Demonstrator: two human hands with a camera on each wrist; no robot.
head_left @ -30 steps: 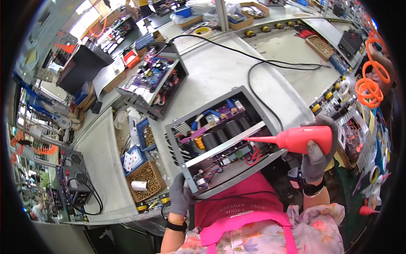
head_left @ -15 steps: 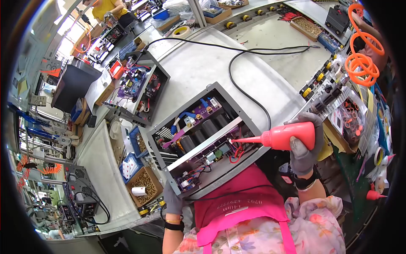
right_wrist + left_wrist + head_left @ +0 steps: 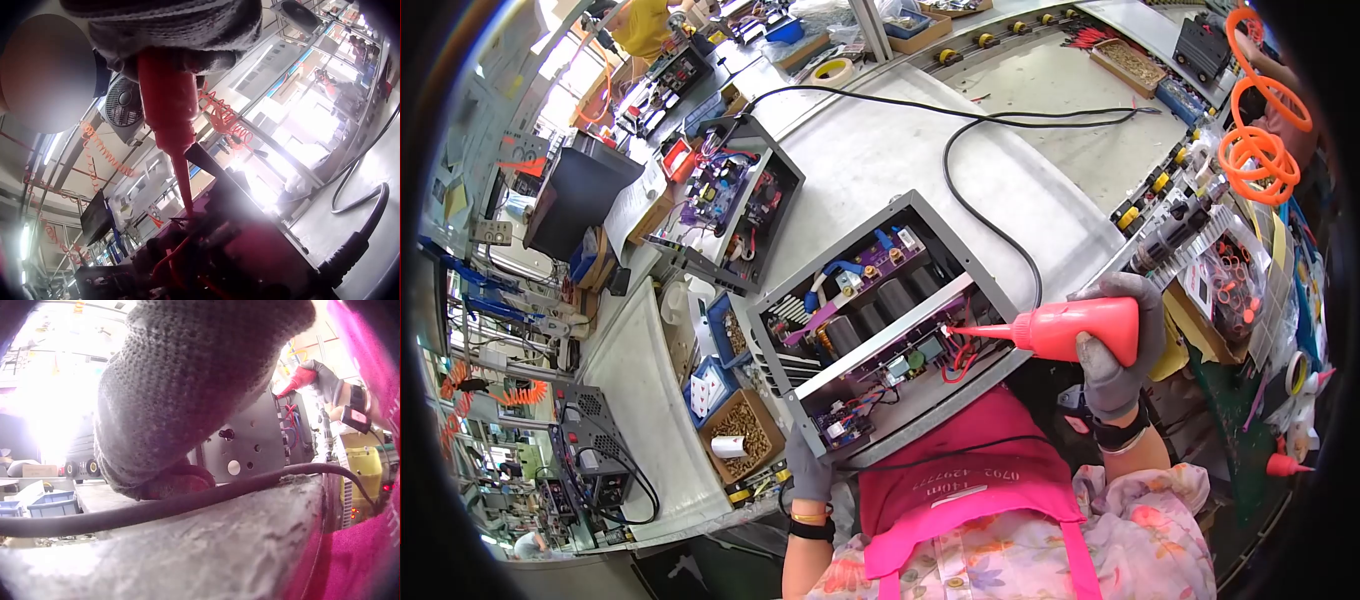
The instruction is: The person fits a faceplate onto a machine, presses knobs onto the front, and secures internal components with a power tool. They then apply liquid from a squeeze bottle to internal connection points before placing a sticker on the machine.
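Observation:
My gloved right hand point(image 3: 1115, 345) grips a red squeeze bottle point(image 3: 1080, 330) with a long thin nozzle. In the head view the nozzle tip lies over the circuit board beside red wires point(image 3: 960, 358), inside an open grey metal case point(image 3: 915, 205). The right wrist view shows the bottle point(image 3: 169, 100) pointing down into the case. My gloved left hand point(image 3: 808, 472) is at the near left corner of the case, its fingers mostly hidden. Close to the camera in the left wrist view, the left glove point(image 3: 181, 394) overlaps the case's side panel point(image 3: 244, 444).
A second open case point(image 3: 730, 205) with a purple board stands further back on the left. Parts boxes, one a cardboard box of brass-coloured pieces point(image 3: 765, 415), sit left of the near case. A black cable point(image 3: 990, 225) curves across the bench. Orange coiled hose point(image 3: 1260, 160) hangs at right.
The head view has turned, so the bench sits further left in the frame. The nozzle tip has shifted from over the metal crossbar to beside the red wires. Little differs in the last half second.

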